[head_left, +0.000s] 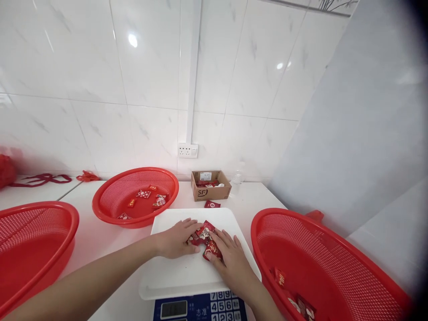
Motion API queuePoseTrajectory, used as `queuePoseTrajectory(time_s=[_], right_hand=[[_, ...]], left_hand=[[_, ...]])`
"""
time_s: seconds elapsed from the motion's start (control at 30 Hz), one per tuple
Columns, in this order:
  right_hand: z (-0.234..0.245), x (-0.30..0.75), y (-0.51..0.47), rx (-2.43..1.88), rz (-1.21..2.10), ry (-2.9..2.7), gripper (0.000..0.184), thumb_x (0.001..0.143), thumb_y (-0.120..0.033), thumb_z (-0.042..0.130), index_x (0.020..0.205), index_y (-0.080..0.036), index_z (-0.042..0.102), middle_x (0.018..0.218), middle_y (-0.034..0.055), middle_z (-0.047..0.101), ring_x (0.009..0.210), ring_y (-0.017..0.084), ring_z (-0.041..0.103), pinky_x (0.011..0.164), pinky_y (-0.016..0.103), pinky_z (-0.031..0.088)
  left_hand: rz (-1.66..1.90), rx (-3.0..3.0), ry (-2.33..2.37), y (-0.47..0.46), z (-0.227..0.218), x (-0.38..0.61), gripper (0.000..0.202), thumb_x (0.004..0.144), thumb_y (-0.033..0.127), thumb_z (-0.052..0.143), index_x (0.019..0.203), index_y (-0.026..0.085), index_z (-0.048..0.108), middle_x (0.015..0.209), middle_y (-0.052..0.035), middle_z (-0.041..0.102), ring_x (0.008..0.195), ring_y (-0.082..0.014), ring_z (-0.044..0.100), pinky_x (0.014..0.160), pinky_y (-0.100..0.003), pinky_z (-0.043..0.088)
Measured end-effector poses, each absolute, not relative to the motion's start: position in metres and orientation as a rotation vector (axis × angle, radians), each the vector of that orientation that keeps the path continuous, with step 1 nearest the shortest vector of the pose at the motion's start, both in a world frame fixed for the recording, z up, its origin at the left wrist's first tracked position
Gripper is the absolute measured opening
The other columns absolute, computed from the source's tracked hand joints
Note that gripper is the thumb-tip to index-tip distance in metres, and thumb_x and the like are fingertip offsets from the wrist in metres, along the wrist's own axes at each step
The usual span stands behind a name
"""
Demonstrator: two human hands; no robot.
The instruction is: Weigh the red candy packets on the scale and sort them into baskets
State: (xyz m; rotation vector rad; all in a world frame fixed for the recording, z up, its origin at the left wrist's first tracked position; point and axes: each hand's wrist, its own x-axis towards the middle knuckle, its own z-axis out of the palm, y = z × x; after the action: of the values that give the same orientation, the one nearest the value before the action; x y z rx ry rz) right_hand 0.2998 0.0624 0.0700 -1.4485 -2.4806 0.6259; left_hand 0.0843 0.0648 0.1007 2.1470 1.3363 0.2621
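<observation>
Both hands were parked on a little pile of red packets

So, clock face centred on the tray, 12 being the wall side. The left hand (177, 239) was laid in from about 9, palm down, with its fingertips rested on the red packets (203, 230) and its thumb held apart. The right hand (232, 261) was brought over the same pile from about 4, fingers spread across it and thumb set on the nearest packet. Contact was made by both, but whether anything was properly gripped couldn't be told.

The pile was bunched between the hands, near the middle of the white tray (180, 274). That was seated on a blue scale (197, 310), keypad and display poking out at 6.

Further out, a loose packet (212, 204) was left on the table (247, 198) at 12, just short of an open cardboard box (217, 193) with more red stuff inside. A clear bottle (238, 176) was stood at 1.

Red baskets were placed all round: the far basket (100, 214) at 10 and the right basket (267, 214) at 3, both with a few packets inside, plus the left basket (72, 214) at 9.
</observation>
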Motion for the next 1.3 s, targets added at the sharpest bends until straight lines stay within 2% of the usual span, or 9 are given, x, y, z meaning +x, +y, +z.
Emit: queuePoseTrajectory(time_s=[0.17, 0.3, 0.4, 0.53, 0.63, 0.73, 0.87, 1.0, 1.3], right_hand=[[0.068, 0.302, 0.063, -1.427, 0.651, -2.464, 0.059, 0.088, -0.053, 0.035, 0.141, -0.027, 0.032, 0.149, 0.0011, 0.027, 0.138, 0.024, 0.017, 0.111, 0.048, 0.009], [0.066, 0.302, 0.063, -1.425, 0.659, -2.455, 0.059, 0.088, -0.053, 0.037, 0.140, -0.026, 0.034, 0.149, 0.0012, 0.028, 0.138, 0.024, 0.017, 0.112, 0.047, 0.008], [0.066, 0.302, 0.063, -1.430, 0.644, -2.455, 0.060, 0.088, -0.053, 0.037, 0.140, -0.024, 0.034, 0.148, 0.0022, 0.028, 0.138, 0.024, 0.018, 0.112, 0.046, 0.008], [0.065, 0.302, 0.062, -1.426, 0.620, -2.451, 0.060, 0.088, -0.052, 0.037, 0.140, -0.024, 0.034, 0.148, 0.0026, 0.029, 0.138, 0.023, 0.019, 0.112, 0.046, 0.007], [0.063, 0.302, 0.062, -1.425, 0.610, -2.440, 0.058, 0.088, -0.052, 0.037, 0.140, -0.025, 0.035, 0.148, 0.0020, 0.030, 0.137, 0.023, 0.020, 0.112, 0.046, 0.008], [0.062, 0.302, 0.062, -1.412, 0.609, -2.436, 0.057, 0.088, -0.051, 0.037, 0.140, -0.027, 0.034, 0.148, 0.0014, 0.029, 0.137, 0.022, 0.019, 0.112, 0.045, 0.008], [0.064, 0.302, 0.061, -1.422, 0.613, -2.435, 0.057, 0.088, -0.051, 0.038, 0.140, -0.027, 0.034, 0.148, 0.0022, 0.031, 0.137, 0.023, 0.019, 0.112, 0.046, 0.008], [0.064, 0.302, 0.061, -1.419, 0.611, -2.428, 0.057, 0.088, -0.050, 0.038, 0.140, -0.027, 0.034, 0.147, 0.0017, 0.031, 0.137, 0.022, 0.019, 0.112, 0.045, 0.009], [0.063, 0.301, 0.062, -1.409, 0.584, -2.427, 0.057, 0.088, -0.050, 0.039, 0.140, -0.026, 0.035, 0.147, 0.0016, 0.032, 0.137, 0.022, 0.021, 0.112, 0.046, 0.010]], left_hand=[[0.354, 2.222, 1.220, 0.066, 0.096, 0.089, 0.058, 0.079, 0.031, 0.056, 0.135, 0.031, 0.039, 0.142, -0.0022, 0.038, 0.135, -0.0294, 0.021, 0.109, -0.052, 0.019], [0.282, 2.165, 1.143, 0.058, 0.104, 0.081, 0.065, 0.077, 0.020, 0.056, 0.135, 0.038, 0.034, 0.141, 0.0027, 0.040, 0.136, -0.0253, 0.021, 0.110, -0.052, 0.016], [0.228, 2.132, 1.183, 0.052, 0.109, 0.076, 0.069, 0.074, 0.028, 0.064, 0.135, 0.037, 0.035, 0.145, 0.0005, 0.034, 0.137, -0.0269, 0.017, 0.109, -0.052, 0.016], [0.286, 2.174, 1.353, 0.051, 0.103, 0.072, 0.064, 0.077, 0.038, 0.062, 0.135, 0.029, 0.039, 0.147, -0.0082, 0.029, 0.137, -0.0298, 0.017, 0.109, -0.052, 0.015], [0.300, 2.255, 1.358, 0.055, 0.097, 0.070, 0.050, 0.079, 0.029, 0.059, 0.128, 0.031, 0.048, 0.143, -0.0073, 0.036, 0.135, -0.0306, 0.024, 0.108, -0.051, 0.020], [0.292, 2.302, 1.289, 0.058, 0.096, 0.070, 0.044, 0.082, 0.014, 0.049, 0.120, 0.035, 0.056, 0.144, -0.0032, 0.035, 0.134, -0.0270, 0.026, 0.107, -0.046, 0.027], [0.327, 2.279, 1.316, 0.060, 0.098, 0.071, 0.055, 0.079, 0.003, 0.040, 0.127, 0.029, 0.049, 0.147, -0.0050, 0.028, 0.137, -0.0221, 0.018, 0.108, -0.041, 0.026], [0.375, 2.202, 1.389, 0.063, 0.092, 0.070, 0.061, 0.077, 0.003, 0.040, 0.134, 0.024, 0.039, 0.149, -0.0072, 0.022, 0.135, -0.0201, 0.025, 0.107, -0.036, 0.030], [0.484, 2.208, 1.398, 0.077, 0.081, 0.071, 0.064, 0.073, 0.012, 0.052, 0.134, 0.025, 0.036, 0.137, -0.0054, 0.042, 0.126, -0.0224, 0.038, 0.104, -0.037, 0.034]])
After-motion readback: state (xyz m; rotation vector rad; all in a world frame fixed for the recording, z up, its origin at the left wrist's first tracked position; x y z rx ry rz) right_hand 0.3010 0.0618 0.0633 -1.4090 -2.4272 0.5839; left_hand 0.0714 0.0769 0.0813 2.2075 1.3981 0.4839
